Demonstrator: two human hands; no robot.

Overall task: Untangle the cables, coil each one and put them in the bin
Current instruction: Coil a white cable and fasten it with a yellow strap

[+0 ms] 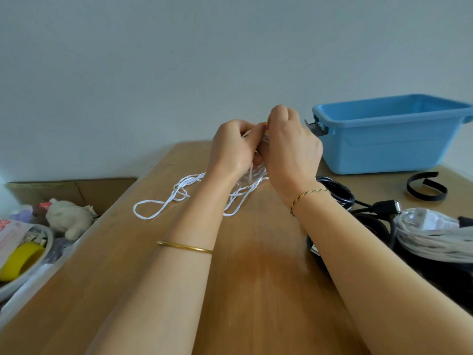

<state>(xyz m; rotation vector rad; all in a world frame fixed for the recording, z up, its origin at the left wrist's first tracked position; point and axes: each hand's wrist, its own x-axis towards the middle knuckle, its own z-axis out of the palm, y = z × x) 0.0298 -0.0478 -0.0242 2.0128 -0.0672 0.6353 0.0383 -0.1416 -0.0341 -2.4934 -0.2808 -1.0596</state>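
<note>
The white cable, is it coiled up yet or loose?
Loose, not coiled: the white cable trails in uneven loops across the table, one part gripped by the left hand and right hand.

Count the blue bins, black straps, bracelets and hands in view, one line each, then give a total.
Blue bin: 1
Black strap: 1
Bracelets: 2 (gold bangle, woven bracelet)
Hands: 2 (left hand, right hand, both gripping the white cable)
Total: 6
</note>
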